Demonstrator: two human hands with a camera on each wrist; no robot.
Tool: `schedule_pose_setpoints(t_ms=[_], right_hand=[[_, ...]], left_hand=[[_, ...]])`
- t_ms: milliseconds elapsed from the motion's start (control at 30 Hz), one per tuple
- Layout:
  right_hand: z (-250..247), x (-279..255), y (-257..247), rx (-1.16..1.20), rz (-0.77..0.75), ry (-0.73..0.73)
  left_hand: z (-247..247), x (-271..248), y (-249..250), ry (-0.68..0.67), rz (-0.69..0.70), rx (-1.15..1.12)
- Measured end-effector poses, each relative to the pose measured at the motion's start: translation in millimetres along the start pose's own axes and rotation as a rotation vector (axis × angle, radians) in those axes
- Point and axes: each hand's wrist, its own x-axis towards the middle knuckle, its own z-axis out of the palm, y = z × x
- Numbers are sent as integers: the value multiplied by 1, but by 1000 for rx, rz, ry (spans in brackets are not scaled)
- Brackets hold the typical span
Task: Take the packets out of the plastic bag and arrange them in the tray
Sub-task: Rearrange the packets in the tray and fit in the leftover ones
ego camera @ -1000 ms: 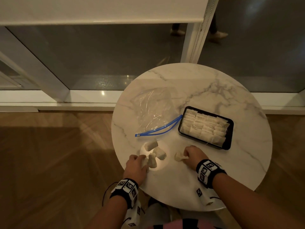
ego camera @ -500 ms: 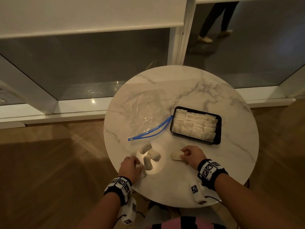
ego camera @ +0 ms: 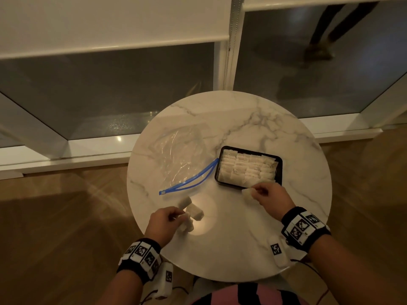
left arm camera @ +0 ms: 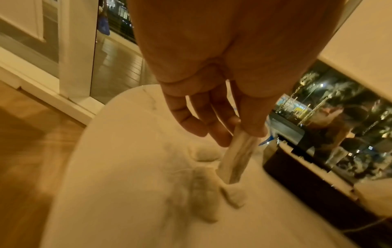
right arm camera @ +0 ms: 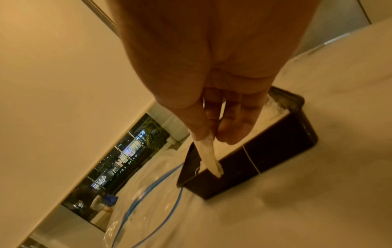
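Note:
A black tray on the round marble table holds rows of white packets. My right hand pinches one white packet just in front of the tray's near edge. My left hand pinches another white packet above the table, beside two loose packets. The empty clear plastic bag with a blue zip strip lies flat left of the tray.
The table stands against a floor-to-ceiling window with a white frame. Wooden floor surrounds it. A person's legs show beyond the glass at the upper right.
My right hand has carried its packet up and right, from the table's front to the tray's near edge. My left hand has lifted a packet from the loose pile.

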Motion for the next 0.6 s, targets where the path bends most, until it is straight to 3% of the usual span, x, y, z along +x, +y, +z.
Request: schedule_pose_setpoints(t_ms=[133, 300, 600], right_hand=[[-32, 14, 4, -7, -20, 81], [-61, 38, 12, -56, -46, 56], [-77, 81, 22, -357, -101, -246]], left_hand=[[3, 10, 39, 16, 76, -133], [15, 34, 93, -5, 125, -215], [53, 101, 163, -43, 310, 279]])
